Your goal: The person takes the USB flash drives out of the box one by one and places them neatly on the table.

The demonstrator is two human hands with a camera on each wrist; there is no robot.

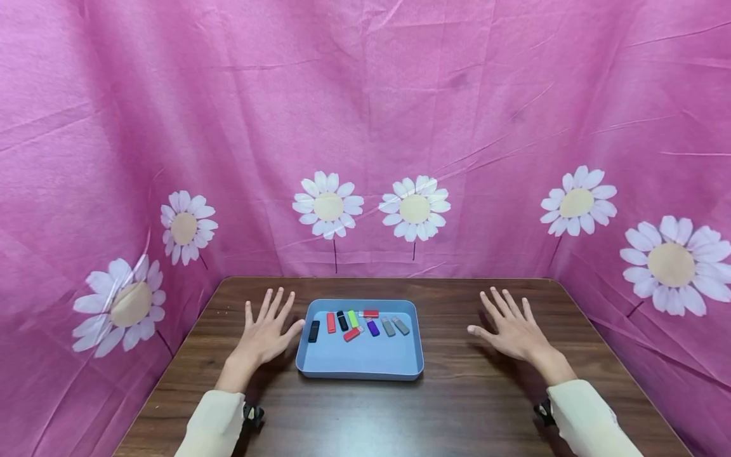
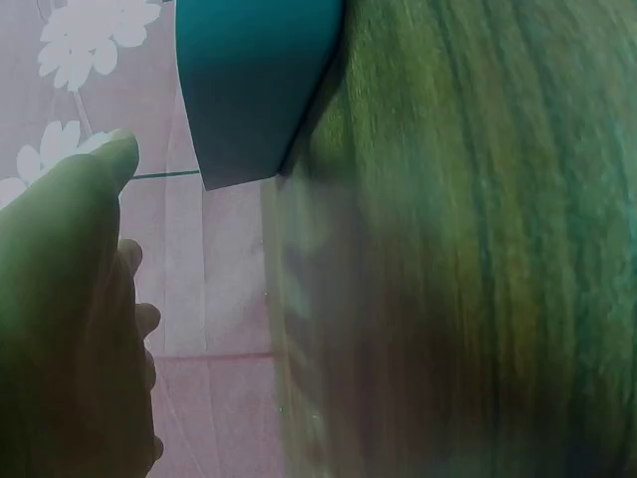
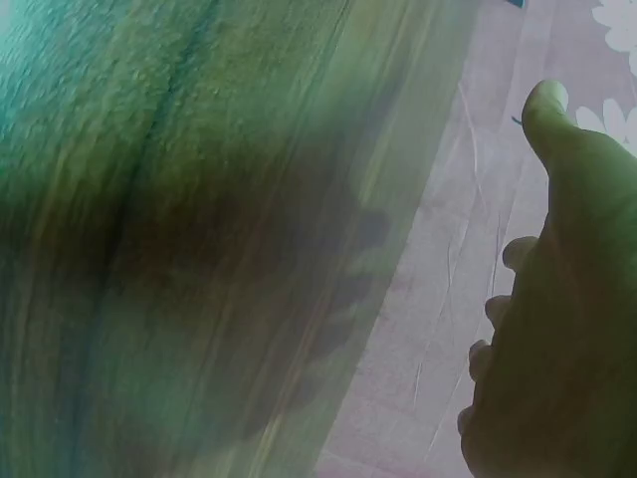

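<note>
A blue-grey tray [image 1: 360,364] holds several USB flash drives, grouped toward its far side. Among them are a black drive [image 1: 314,331] at the left end, a red drive [image 1: 331,322], a lime-green drive [image 1: 353,318], a purple drive [image 1: 373,327] and two grey drives, one [image 1: 401,325] farthest right. My left hand [image 1: 264,339] is held with fingers spread, just left of the tray, its thumb near the rim. Well to the tray's right, my right hand [image 1: 514,333] also has its fingers spread. Neither holds anything. Both wrist views show hand shadows on the wood.
The tray stands on a dark brown wooden table [image 1: 365,412]. A pink curtain [image 1: 365,114] printed with white daisies encloses the table's back and both sides. Each wrist wears a dark strap-on device, the left one [image 1: 254,414] showing below the sleeve.
</note>
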